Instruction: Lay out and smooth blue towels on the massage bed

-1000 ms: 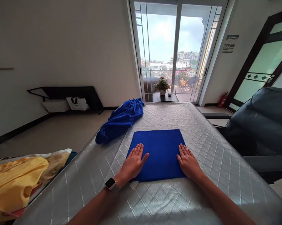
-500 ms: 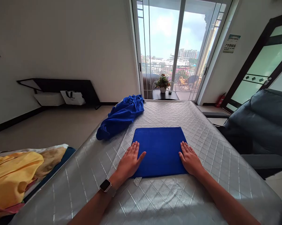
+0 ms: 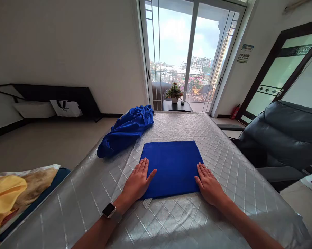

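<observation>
Centrally, just below the middle of the frame, a smooth blue cloth (image 3: 173, 166) is laid out as a flat rectangle on a silver quilted mattress (image 3: 239, 162). Its left edge is partly covered by the left hand (image 3: 137, 181), its right edge by the right hand (image 3: 210, 185); both are laid flat, palms down, fingers stretched out, with nothing gripped. A watch (image 3: 109, 210) is worn on the left wrist. A pale tag (image 3: 147, 203) is seen poking out at the cloth's lower left corner. Toward the upper left, a second blue cloth (image 3: 127, 129) is heaped in loose creases, apart from both hands.

By its look, the rectangle would be found light, soft and unbreakable, with little stiffness of its own; the number of layers cannot be told. Some sliding might be expected on the shiny mattress. It would best be supported from beneath at the left and right edges, with spread palms, so that its shape is kept; if pinched at one corner, it would probably be left sagging.
</observation>
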{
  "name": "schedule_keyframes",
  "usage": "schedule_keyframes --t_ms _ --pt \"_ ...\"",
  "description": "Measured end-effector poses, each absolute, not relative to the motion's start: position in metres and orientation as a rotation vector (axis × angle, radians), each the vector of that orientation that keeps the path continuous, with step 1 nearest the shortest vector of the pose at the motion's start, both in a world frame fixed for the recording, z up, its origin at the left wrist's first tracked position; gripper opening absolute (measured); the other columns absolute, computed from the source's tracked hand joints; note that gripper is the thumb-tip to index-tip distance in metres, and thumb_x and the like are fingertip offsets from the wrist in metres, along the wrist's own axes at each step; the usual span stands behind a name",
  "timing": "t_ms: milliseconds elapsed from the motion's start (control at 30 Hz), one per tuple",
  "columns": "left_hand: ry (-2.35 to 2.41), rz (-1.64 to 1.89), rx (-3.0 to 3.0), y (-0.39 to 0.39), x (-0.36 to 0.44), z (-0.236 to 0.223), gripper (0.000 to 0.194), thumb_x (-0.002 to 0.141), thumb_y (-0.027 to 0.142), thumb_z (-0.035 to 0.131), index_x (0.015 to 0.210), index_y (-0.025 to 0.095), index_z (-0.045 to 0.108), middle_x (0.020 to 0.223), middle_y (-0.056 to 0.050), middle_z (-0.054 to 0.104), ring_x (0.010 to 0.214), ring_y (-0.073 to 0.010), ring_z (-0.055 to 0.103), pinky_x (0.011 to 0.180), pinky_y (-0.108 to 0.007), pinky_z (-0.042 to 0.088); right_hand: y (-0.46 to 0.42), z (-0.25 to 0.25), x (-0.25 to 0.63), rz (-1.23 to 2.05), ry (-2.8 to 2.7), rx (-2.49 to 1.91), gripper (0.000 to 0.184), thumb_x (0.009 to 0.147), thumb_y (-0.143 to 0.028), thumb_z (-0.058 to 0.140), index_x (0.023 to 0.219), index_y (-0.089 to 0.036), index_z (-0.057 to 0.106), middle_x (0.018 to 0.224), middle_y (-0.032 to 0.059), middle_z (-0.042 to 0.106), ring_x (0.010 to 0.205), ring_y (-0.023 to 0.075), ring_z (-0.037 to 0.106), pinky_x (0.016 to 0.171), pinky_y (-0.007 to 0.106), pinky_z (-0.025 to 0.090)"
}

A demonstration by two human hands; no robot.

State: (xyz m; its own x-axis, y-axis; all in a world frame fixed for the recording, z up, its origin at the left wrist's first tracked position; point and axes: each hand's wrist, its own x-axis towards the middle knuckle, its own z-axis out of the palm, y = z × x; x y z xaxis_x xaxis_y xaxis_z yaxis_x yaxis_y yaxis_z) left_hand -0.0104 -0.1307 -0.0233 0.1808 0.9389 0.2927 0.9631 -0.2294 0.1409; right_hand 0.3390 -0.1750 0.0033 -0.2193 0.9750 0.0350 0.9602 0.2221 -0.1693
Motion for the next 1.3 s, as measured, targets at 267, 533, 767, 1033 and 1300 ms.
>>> schedule_keyframes --t_ms 267,533,767,1033,1300 --pt "-1.842 -0.494 -2.351 -0.130 -0.014 -0.027 0.080 0.102 0.067 0.021 0.160 0.013 0.034 0.162 -0.016 0.042 0.151 -0.0294 0.038 0.123 -0.051 0.036 -0.179 0.004 0.334 0.195 -2.300 -1.909 0.067 0.109 -0.047 0.017 0.163 -0.009 0.020 0.170 0.0079 0.015 0.158 0.0205 0.012 0.130 0.041 0.014" --pt "-1.857 -0.415 -2.297 -0.133 -0.009 -0.009 0.084 0.102 0.068 0.022 0.156 0.006 0.040 0.161 -0.018 0.041 0.151 -0.0295 0.038 0.125 -0.051 0.033 -0.181 0.005 0.336 0.232 -2.275 -1.902 0.068 0.108 -0.049 0.017 0.163 -0.008 0.020 0.169 0.0086 0.014 0.158 0.0207 0.012 0.129 0.041 0.014" --pt "-1.532 -0.422 -2.656 -0.157 0.081 0.012 0.072 0.104 0.061 0.030 0.159 0.015 0.035 0.163 -0.012 0.040 0.152 -0.0247 0.036 0.124 -0.045 0.036 -0.181 0.002 0.338 0.231 -2.263 -1.874 0.068 0.108 -0.048 0.018 0.163 -0.009 0.022 0.169 0.0082 0.014 0.158 0.0214 0.012 0.129 0.042 0.015" --pt "-1.358 -0.482 -2.880 -0.155 0.195 0.013 0.073 0.105 0.059 0.020 0.158 0.011 0.037 0.164 -0.015 0.038 0.155 -0.0241 0.029 0.128 -0.044 0.027 -0.182 -0.005 0.342 0.098 -2.363 -1.832 0.063 0.105 -0.035 0.028 0.162 -0.009 0.029 0.169 0.0090 0.019 0.158 0.0228 0.014 0.129 0.043 0.017" --pt "-1.414 -0.540 -2.872 -0.157 0.192 0.005 0.076 0.105 0.060 0.018 0.160 0.010 0.033 0.165 -0.015 0.036 0.156 -0.0241 0.027 0.128 -0.044 0.026 -0.181 -0.010 0.342 0.078 -2.362 -1.852 0.062 0.105 -0.036 0.025 0.162 -0.011 0.026 0.169 0.0070 0.016 0.157 0.0231 0.015 0.129 0.043 0.018"
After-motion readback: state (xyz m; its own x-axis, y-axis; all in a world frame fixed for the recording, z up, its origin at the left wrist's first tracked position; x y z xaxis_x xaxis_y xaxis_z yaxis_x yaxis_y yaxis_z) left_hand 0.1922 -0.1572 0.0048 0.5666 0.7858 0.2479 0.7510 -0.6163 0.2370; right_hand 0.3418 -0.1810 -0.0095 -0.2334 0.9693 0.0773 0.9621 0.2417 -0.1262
